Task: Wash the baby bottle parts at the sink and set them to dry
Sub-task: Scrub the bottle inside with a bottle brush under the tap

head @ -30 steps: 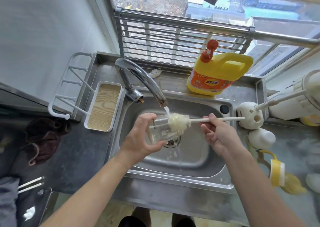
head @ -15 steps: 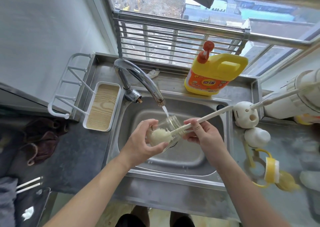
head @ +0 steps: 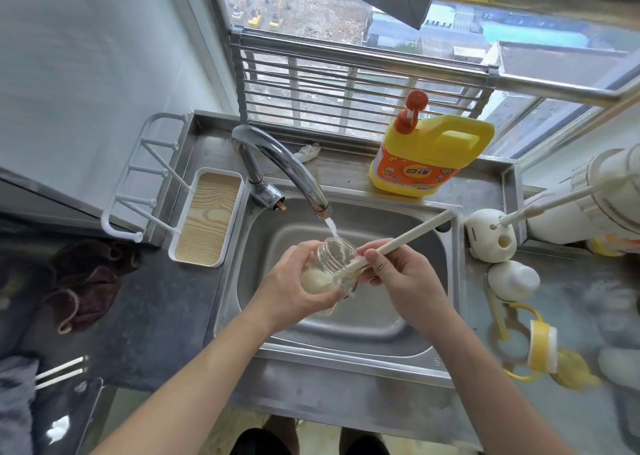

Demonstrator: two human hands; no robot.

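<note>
Over the sink (head: 346, 333), the right hand (head: 405, 281) grips the brush (head: 408, 236), now deep inside the bottle (head: 337, 258) (left hand (head: 294, 284) holds it): scrubbing.

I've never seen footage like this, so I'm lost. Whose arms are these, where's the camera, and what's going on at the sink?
No machine here: these are one person's bare arms, filmed by a wide-angle camera worn on their head, looking down. The left hand grips a clear bottle over the sink, under the running tap. The right hand pinches a brush by its handle; the sponge head is inside the bottle. Around the sink are a yellow detergent jug, a white drying rack on the left, and a yellow and white bottle collar on the right.
</note>
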